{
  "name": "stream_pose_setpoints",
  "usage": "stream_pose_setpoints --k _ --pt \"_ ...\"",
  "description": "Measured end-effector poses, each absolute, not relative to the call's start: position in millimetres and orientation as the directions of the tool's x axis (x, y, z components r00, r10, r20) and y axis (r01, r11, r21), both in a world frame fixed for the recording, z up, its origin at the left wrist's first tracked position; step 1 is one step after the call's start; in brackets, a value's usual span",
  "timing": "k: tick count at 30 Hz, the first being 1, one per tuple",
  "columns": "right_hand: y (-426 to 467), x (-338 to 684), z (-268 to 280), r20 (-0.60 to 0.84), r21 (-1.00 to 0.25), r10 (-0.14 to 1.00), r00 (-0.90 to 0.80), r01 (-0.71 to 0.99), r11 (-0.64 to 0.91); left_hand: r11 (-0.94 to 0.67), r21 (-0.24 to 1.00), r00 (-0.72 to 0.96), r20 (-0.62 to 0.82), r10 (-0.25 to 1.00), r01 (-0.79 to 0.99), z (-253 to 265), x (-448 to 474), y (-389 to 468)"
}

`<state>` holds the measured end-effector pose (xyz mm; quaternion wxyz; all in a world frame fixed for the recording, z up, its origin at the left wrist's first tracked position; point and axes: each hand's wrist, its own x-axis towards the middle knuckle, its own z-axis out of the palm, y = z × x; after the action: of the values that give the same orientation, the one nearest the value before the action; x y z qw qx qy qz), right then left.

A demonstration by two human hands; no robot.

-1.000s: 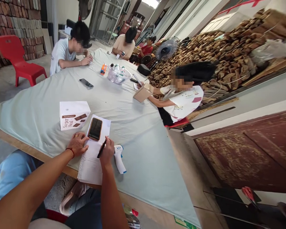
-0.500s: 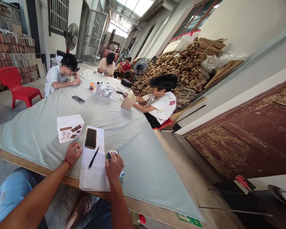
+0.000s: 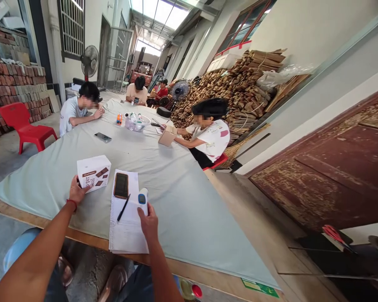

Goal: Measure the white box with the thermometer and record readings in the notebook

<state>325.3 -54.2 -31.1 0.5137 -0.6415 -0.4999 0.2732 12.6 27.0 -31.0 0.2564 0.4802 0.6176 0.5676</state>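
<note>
My left hand (image 3: 78, 191) grips the lower left corner of a white box (image 3: 94, 167) printed with brown chocolate-like pieces, thumb across its front. The box stands on the cloth. My right hand (image 3: 149, 224) is closed round the handle of a white handheld infrared thermometer (image 3: 143, 199), its blue-rimmed display facing me. Between my hands lie white papers (image 3: 126, 233). A phone in an orange-edged case (image 3: 121, 185) and a black pen (image 3: 123, 208) rest on them.
A pale cloth covers the table (image 3: 189, 214). Farther along are another phone (image 3: 103, 136), a clear basin of bottles (image 3: 137, 128) and an orange item (image 3: 119, 119). Several people sit around the table, one at the right holding a tan box (image 3: 167, 136). A red chair (image 3: 28, 126) stands left.
My left hand has moved from the table onto the box and taken hold of it. My right hand has raised the thermometer upright, turning its display toward me.
</note>
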Motion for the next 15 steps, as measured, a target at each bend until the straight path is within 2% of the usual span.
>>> stream_pose_setpoints --k 2,6,10,15 --pt "-60.8 294.3 -22.3 0.156 -0.983 0.955 0.251 0.13 0.126 -0.067 0.969 -0.397 0.159 0.904 0.236 -28.5 15.5 19.4" --pt "-70.2 241.4 -8.3 0.038 -0.993 0.999 -0.016 -0.109 0.036 -0.054 0.982 -0.372 0.119 0.92 0.18 -30.2 23.4 -0.2" --pt "-71.4 213.8 -14.4 -0.052 -0.976 0.996 -0.067 -0.206 -0.065 -0.054 0.975 -0.305 0.12 0.945 0.216 -30.4 25.6 -9.3" --pt "-70.5 204.5 -25.6 -0.105 -0.976 0.992 -0.069 -0.182 -0.116 -0.051 0.957 -0.291 0.137 0.947 0.285 -27.8 27.0 -15.0"
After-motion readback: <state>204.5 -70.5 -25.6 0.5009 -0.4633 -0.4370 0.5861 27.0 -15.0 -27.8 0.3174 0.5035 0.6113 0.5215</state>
